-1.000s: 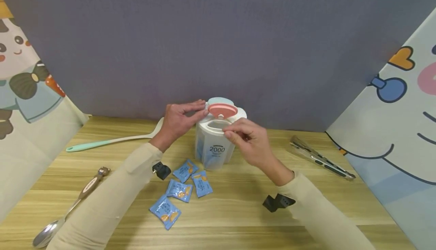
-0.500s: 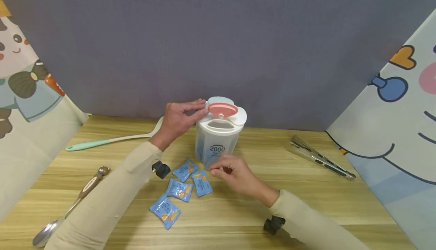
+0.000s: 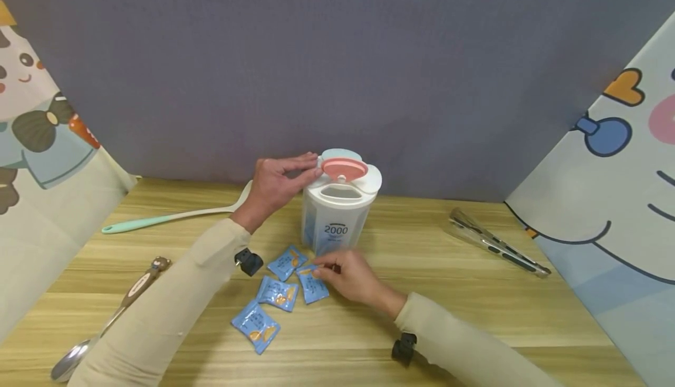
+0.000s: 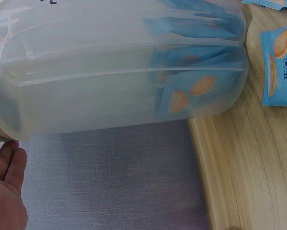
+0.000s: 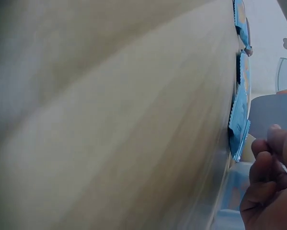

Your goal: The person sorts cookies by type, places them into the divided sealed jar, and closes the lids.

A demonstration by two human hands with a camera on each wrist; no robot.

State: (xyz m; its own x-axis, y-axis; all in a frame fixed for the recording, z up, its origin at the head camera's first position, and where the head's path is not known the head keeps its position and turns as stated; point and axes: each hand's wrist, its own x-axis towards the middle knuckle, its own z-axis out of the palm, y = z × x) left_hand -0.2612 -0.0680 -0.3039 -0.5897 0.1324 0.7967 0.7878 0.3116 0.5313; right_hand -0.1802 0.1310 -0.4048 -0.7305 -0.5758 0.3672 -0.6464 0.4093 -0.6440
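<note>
A translucent plastic storage canister, marked 2000, stands upright with its flip cap raised and the opening in its white lid exposed. My left hand rests its extended fingers and thumb against the lid's left side. Blue snack packets show through the wall in the left wrist view. My right hand is over a blue snack packet in front of the canister, fingers loosely bent. In the right wrist view its fingertips appear just apart from a packet. More packets lie left of it, including a nearer one.
A spatula or spoon with a mint handle lies at the back left. A metal spoon with a brown bear handle lies beside the left forearm. Tongs are on the right. A grey panel stands behind the wooden table.
My right hand has moved from the canister's opening down and toward me, then left over the nearest packet. The left hand has stayed at the lid.
</note>
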